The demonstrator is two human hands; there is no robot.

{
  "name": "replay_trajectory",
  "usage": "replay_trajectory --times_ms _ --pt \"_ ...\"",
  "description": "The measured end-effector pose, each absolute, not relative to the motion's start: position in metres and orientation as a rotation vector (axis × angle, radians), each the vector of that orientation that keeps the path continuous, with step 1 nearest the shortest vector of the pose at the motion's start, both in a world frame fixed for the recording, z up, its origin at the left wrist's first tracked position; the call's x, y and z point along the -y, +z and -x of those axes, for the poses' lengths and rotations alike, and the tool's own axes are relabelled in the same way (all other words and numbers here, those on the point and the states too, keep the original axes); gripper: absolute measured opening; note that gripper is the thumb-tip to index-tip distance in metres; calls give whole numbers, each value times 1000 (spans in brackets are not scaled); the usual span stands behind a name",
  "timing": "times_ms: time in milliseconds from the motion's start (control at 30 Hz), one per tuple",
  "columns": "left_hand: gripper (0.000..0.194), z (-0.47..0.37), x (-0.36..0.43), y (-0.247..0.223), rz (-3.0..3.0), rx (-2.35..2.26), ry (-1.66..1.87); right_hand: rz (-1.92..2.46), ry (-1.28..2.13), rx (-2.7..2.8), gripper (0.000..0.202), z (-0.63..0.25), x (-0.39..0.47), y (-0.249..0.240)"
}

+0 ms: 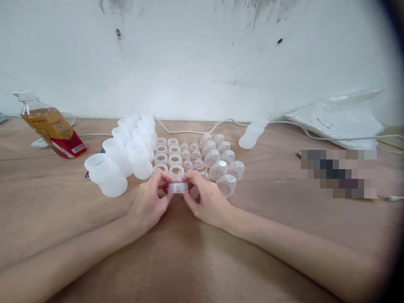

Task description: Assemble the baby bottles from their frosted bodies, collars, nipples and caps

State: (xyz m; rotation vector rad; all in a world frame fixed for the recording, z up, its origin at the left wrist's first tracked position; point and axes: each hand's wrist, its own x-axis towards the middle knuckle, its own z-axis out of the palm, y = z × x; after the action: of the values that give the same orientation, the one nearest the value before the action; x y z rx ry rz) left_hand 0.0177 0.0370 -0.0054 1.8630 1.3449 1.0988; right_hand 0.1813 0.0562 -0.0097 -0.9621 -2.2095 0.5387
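Note:
Between my left hand (151, 202) and my right hand (206, 198) is a clear ridged ring (178, 187) with a nipple tip rising from its top. Fingers and thumb of each hand pinch one side of it, above the wooden table (176, 261). Just behind the hands lie rows of white rings (160, 158) and several clear nipples (198, 163). Several clear domed caps (226, 185) stand to the right of these. On the left, several frosted white bottles (110, 179) stand upright in two rows.
A drink bottle (59, 130) with a red and yellow label is at the left. A frosted bottle (251, 135) with a clear top stands at the back right, near a plastic bag (341, 118). A cable (192, 132) runs along the wall; a blurred-out object (339, 174) lies at the right.

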Motion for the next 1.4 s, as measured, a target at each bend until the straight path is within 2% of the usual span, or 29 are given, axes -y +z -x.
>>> replay_trajectory --times_ms 167,333,567,700,833,967,1233,1400 --pt "10 -17 -38 -6 -1923 -1360 1065 980 556 2178 10 -182 -56 -10" --pt "12 -18 -39 -2 -2118 -1458 989 950 590 2130 12 -180 -55 -9" --pt "17 -17 -39 3 -2184 -1351 925 922 568 2077 13 -181 -55 -10" --pt "46 -15 -42 3 -1910 -1134 948 864 506 2090 14 -183 -58 -8" --pt "24 -13 -49 4 -1679 -1100 920 857 506 2134 10 -184 -60 -9" --pt "19 -13 -52 4 -1556 -1127 980 852 526 2234 10 -185 -60 -8" --pt "18 -16 -46 1 -1468 -1143 1127 776 582 2202 9 -185 -59 -7" --pt "25 -16 -49 0 -1549 -1165 965 810 660 2139 10 -184 -59 -6"
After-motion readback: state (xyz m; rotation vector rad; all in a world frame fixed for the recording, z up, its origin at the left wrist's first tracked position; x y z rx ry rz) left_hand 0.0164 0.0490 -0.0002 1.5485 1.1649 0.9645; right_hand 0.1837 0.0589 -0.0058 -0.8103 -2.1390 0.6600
